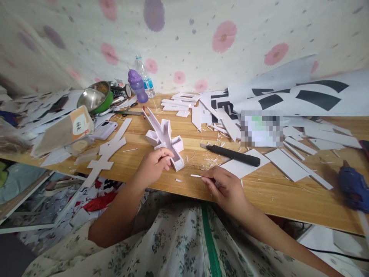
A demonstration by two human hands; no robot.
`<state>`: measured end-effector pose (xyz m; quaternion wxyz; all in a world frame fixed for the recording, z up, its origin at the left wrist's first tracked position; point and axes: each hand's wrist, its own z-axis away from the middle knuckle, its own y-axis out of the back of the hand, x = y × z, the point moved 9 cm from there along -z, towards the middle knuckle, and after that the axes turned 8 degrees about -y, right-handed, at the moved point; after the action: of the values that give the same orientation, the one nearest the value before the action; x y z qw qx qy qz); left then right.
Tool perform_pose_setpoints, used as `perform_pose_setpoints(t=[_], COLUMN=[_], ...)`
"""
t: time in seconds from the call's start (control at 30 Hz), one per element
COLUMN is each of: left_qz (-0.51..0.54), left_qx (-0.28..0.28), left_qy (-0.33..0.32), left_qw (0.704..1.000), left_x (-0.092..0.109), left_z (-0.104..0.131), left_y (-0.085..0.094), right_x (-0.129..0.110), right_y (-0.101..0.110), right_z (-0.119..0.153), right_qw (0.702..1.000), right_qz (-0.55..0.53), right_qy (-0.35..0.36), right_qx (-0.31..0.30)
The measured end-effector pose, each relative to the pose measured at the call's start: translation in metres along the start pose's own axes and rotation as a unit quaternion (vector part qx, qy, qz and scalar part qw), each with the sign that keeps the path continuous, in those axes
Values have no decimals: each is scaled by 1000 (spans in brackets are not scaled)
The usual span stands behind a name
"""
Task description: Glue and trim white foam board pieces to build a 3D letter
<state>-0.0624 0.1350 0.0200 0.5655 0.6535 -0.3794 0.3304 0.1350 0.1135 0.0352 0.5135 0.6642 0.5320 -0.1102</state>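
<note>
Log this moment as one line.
left hand: at white form | right hand: pinching white strip | black knife: lying beyond right hand

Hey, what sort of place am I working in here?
It looks like a small craft workspace, perhaps at home: there's an open-topped white model, a black-handled cutter and, apparently, a blue glue gun.

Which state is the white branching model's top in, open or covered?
Open: the white branching model shows hollow channels between its raised walls.
</note>
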Motion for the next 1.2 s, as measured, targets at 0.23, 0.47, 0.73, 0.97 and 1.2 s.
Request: perform_pose_setpoints(t=[0.23, 0.47, 0.73, 0.97, 1.2], left_qz=[61, 131, 201, 134, 98], left_qx=[73, -62, -110, -153, -108], left_qy=[-69, 29, 49, 46, -25], left_qw=[993, 989, 972, 978, 989], left_x=[20, 16, 16, 14, 18], left_z=[36, 49, 52, 55, 52], left_y=[6, -48, -70, -68, -35], right_x=[-7, -19, -32, -28, 1], right_y=[8, 12, 6, -7, -9], right_z=[1, 8, 10, 9, -32], right_qw=[998, 993, 990, 983, 988], right_qz=[27, 3, -58, -134, -88], right_qy=[48, 108, 132, 112, 22], right_qx=[29, 47, 5, -57, -122])
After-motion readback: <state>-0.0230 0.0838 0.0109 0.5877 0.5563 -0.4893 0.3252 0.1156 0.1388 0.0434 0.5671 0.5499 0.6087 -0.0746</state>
